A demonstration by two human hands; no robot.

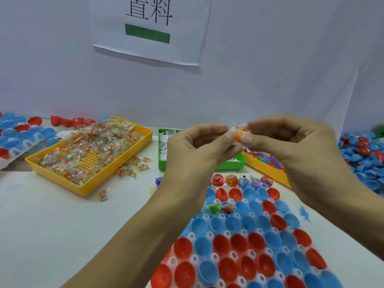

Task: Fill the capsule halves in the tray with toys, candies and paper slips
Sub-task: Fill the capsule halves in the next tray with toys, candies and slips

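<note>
Together, raised hands [239,142] around candy packet [241,135].

**White table, crowded with trays**

The table [52,225] carries a clear tray [245,265] of red and blue capsule halves, a yellow tray [133,150] of candy packets, a green tray [162,163] of paper slips, another yellow tray [268,169], and stray candy packets [103,194].

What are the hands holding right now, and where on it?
Both hands pinch one small candy packet above the tray: left hand at its left end, right hand at its right end.
</note>
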